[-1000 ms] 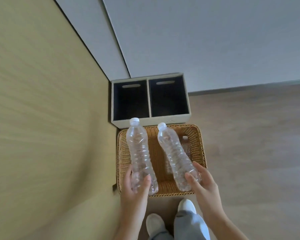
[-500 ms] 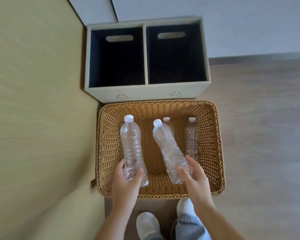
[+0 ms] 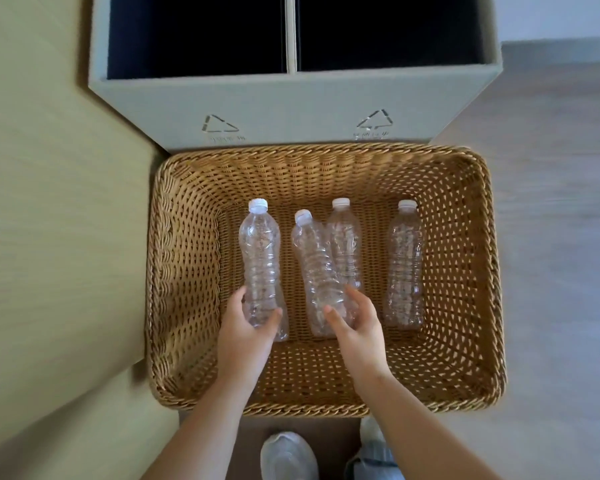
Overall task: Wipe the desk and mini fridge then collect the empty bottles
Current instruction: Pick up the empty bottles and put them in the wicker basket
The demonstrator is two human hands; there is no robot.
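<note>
Down on the floor (image 3: pixel 551 237), in the basket (image 3: pixel 187 271), the left hand (image 3: pixel 246 337) curls round the base of the left bottle (image 3: pixel 260 258) by the left wall and the right hand (image 3: pixel 357 327) round the tilted bottle (image 3: pixel 317 268) mid-basket, which, released carelessly, could roll onto the third bottle (image 3: pixel 345 244) beside it.

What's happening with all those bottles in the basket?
A person is collecting empty plastic bottles in a wicker basket on the floor. The left hand grips one bottle and the right hand grips another bottle, both down inside the basket. Two more bottles lie beside them. A grey two-part bin stands behind the basket.
</note>
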